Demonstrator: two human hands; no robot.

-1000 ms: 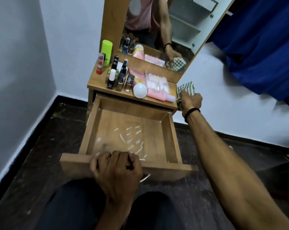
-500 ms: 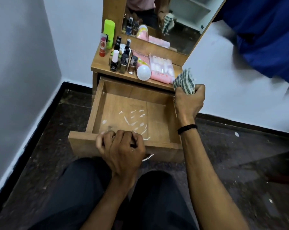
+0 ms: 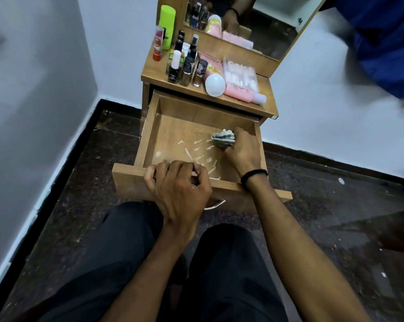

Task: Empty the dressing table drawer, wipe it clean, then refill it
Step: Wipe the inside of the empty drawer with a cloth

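Grips a bunched grey-and-white checked cloth point(image 3: 223, 138) in the right hand point(image 3: 242, 151), fingers curled tight round it; holds it low inside the open light-brown wooden drawer point(image 3: 148, 133), close to the right wall and toward the back; cannot tell for sure whether cloth meets the drawer floor. Wears a black band point(image 3: 253, 176) on that wrist, nearer than the grip. Just left of the cloth and on toward the front, short white streaks point(image 3: 197, 155) scattered over the drawer floor.

Clasps the drawer's front edge with the left hand point(image 3: 180, 184), left of the grip and nearer, fingers hooked over the rim; covers most of a curved metal handle point(image 3: 216, 204) below.

Beyond the grip, on the wooden dressing table top point(image 3: 155, 74): a cluster of small dark nail-polish bottles point(image 3: 187, 70); behind them a lime-green cylinder point(image 3: 167, 26) and a red tube point(image 3: 158, 46), both upright; a pink bottle with a round white cap point(image 3: 215, 86) lying down; a clear flat pack point(image 3: 240, 75); a pink tube point(image 3: 245, 92) on its side at the front edge. Farther still, a tilted mirror point(image 3: 261, 31). Nearest of all, dark trousers point(image 3: 126, 263) over a dark speckled floor point(image 3: 80, 182).
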